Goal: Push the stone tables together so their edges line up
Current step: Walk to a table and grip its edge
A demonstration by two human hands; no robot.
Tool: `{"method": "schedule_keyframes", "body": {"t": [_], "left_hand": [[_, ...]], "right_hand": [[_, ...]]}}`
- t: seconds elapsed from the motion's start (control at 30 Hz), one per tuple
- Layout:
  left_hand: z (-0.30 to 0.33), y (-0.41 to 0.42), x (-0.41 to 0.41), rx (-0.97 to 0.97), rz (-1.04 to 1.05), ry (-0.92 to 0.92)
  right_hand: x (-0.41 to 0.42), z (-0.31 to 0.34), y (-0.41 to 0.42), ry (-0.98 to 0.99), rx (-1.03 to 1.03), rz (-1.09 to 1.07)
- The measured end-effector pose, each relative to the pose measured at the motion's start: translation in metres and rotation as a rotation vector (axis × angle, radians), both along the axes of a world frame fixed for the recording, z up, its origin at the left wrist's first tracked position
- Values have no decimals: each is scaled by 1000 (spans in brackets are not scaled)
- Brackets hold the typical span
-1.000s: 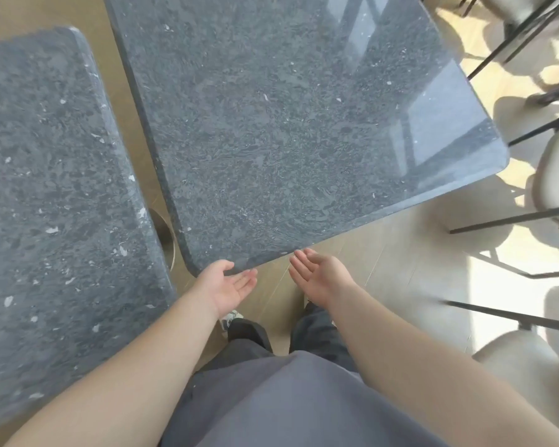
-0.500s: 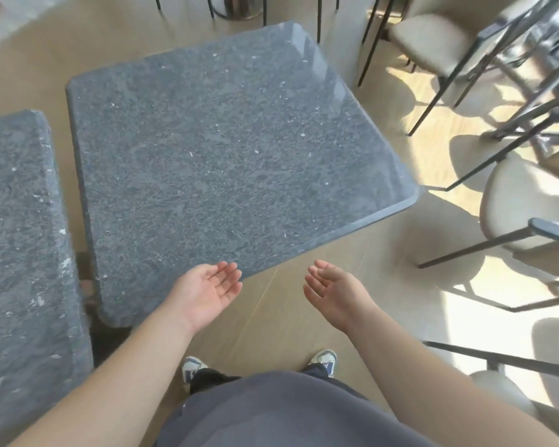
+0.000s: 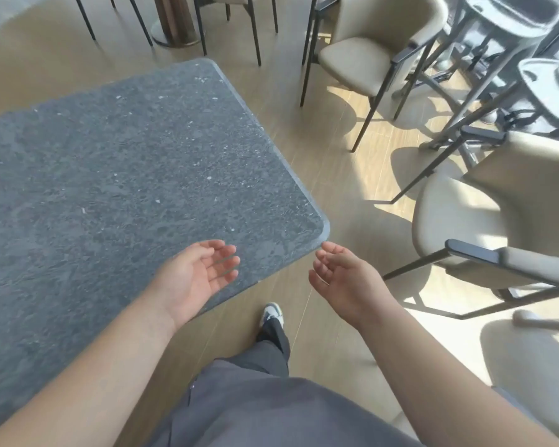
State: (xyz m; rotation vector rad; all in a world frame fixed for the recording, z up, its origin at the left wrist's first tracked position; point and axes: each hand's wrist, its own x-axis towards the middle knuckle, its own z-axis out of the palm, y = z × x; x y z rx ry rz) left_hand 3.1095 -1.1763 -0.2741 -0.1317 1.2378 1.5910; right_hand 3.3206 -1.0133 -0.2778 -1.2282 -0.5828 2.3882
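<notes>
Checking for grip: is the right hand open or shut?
Open. The right hand hangs palm up beside the stone table corner, fingers loosely curled, holding nothing.

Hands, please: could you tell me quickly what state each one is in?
Left hand: open, holding nothing.
Right hand: open, holding nothing.

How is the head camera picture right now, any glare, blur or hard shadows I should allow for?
Head view: hard sunlight from the right bleaches the floor and throws sharp chair shadows; pale sheen along the stone table far-right edge; left hand and right hand fingertips slightly smeared; wide-angle bending at the frame edges.
</notes>
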Motion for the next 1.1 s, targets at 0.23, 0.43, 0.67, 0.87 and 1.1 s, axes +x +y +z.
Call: {"method": "schedule_keyframes", "body": {"t": [0.23, 0.43, 0.67, 0.87, 1.1], "left_hand": [[11, 136, -17, 59, -67, 140], [22, 257, -29, 66, -129, 227], [38, 348, -35, 47, -94, 303], [47, 429, -42, -39, 70, 403], [58, 522, -31, -151, 317, 410]], "right_hand": [[-24, 18, 129, -99, 193, 49], [-38, 43, 232, -179, 263, 63], [-51, 56, 326, -108, 359, 52], [-80, 42, 422, -74, 444, 198], [-125, 43, 539, -39, 500, 533]]}}
